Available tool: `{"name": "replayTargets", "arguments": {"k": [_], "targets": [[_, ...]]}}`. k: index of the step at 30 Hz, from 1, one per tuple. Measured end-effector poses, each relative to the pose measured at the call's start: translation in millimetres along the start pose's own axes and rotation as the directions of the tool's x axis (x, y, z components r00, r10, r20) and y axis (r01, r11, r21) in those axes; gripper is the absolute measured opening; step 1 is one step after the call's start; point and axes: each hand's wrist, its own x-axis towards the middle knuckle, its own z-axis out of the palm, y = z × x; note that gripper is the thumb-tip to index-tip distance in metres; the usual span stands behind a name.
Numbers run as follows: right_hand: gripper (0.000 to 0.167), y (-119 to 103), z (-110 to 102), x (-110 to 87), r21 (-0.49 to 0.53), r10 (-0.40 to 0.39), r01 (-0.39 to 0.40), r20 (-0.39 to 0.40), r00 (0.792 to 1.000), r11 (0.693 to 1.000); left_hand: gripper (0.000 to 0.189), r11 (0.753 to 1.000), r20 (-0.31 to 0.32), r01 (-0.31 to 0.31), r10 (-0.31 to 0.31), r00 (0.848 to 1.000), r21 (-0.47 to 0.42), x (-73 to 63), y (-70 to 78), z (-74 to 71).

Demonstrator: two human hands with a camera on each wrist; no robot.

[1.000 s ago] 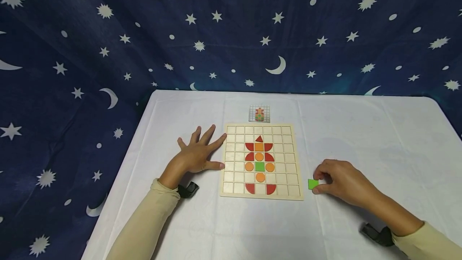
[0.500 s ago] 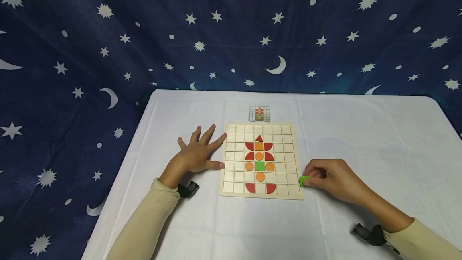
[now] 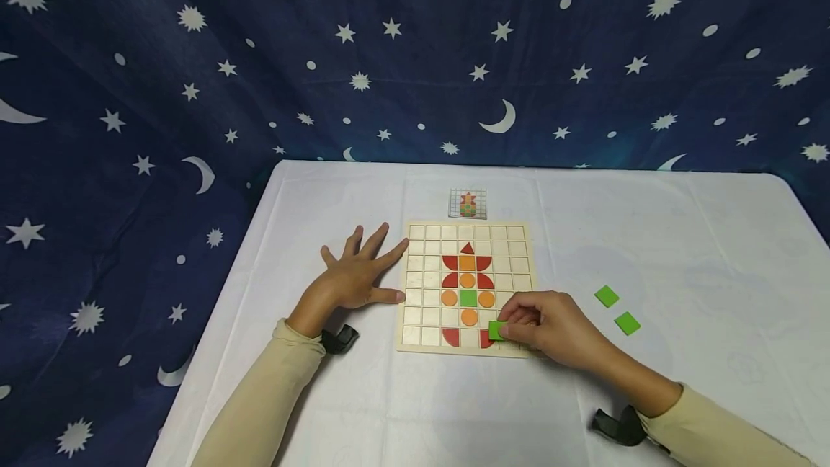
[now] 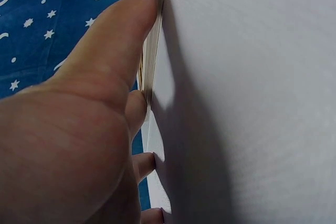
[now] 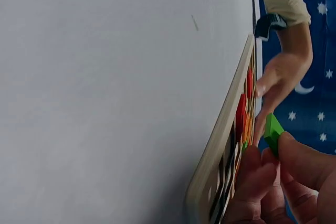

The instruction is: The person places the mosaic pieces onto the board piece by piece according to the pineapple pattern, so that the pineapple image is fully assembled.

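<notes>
My right hand [image 3: 551,323] pinches a green square tile [image 5: 272,132] between thumb and fingertips. It holds the tile above the lower right part of a wooden grid board [image 3: 424,323], over a red quarter-circle piece [image 3: 485,339]. Fingers spread, my left hand [image 3: 350,281] lies at the board's left edge, its thumb and index fingertip touching the rim; the left wrist view shows the thumb [image 4: 121,30] against that edge. Down the board's middle sit a red triangle [image 3: 467,248], an orange square [image 3: 467,262], orange discs [image 3: 469,317], red quarter-circles and a green square [image 3: 468,298].
Two loose green square tiles [image 3: 607,296] lie on the white table [image 3: 700,258] to the right of the board. Behind the board lies a small card [image 3: 467,204] with a printed coloured pattern on a grid. A dark blue cloth [image 3: 389,56] with stars and moons hangs behind.
My right hand has carried the green tile leftward from the table to over the board. Two green tiles, earlier hidden by that hand, now show. The left hand has stayed in place.
</notes>
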Motion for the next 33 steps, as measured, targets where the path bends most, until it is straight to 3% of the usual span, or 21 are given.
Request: {"name": "replayTargets", "arguments": {"k": [15,24,33], "targets": [[0.014,-15,28,14.6,-0.015,-0.077,0.076,-0.019,0.997,0.997,0.102,1.0,0.001,-0.002,0.002,1.0,0.005,0.2,0.0,-0.3],[0.019,-18,38,17.9,-0.193,-0.186,0.166,-0.089,0.979,0.967,0.101,1.0,-0.006,-0.01,0.01,1.0,-0.004,-0.6,0.0,-0.5],[0.019,-18,44,18.6,-0.267,-0.21,0.178,-0.097,0.973,0.947,0.1,1.0,-0.002,-0.012,0.012,1.0,-0.015,-1.0,0.1,-1.1]]}}
